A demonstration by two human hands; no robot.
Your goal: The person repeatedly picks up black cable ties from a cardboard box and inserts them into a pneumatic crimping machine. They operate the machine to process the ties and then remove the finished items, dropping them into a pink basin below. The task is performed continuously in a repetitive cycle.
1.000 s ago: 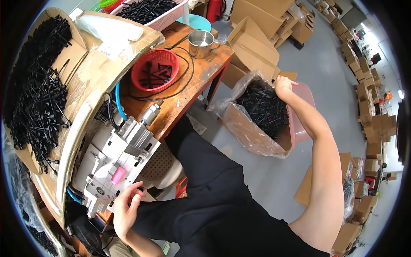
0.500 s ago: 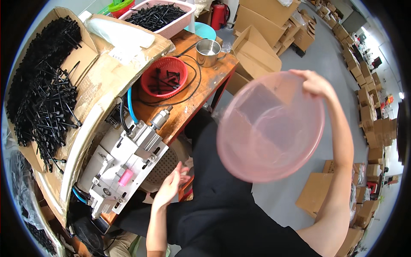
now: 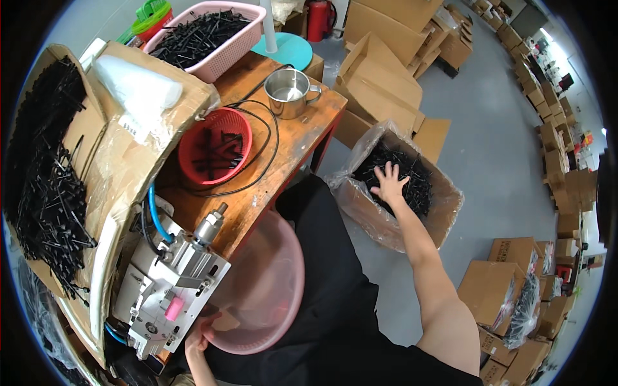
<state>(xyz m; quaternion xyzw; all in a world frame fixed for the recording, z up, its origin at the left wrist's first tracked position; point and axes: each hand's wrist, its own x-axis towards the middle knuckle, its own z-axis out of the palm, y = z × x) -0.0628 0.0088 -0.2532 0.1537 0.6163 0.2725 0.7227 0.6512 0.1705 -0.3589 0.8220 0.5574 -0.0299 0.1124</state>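
Note:
My right hand is open, fingers spread, reaching into a plastic-lined cardboard box on the floor. Beneath its fingers lies a heap of thin black plastic parts. A translucent pink basin sits at my lap, partly under the table edge and the metal machine. At the basin's lower left rim, my left hand is closed on the edge, some of its fingers partly hidden. Just above that hand is the silver machine with a pink knob and blue air tubing.
A red basket with a few black parts and a steel mug stand on the wooden table. Behind them is a pink basket full of black parts. An open carton heaped with more fills the left. Cartons stand on the right.
The pink basin has gone from my right hand, held up at the right, down to my lap under the machine. My right hand has let go and reached into the now visible lined box.

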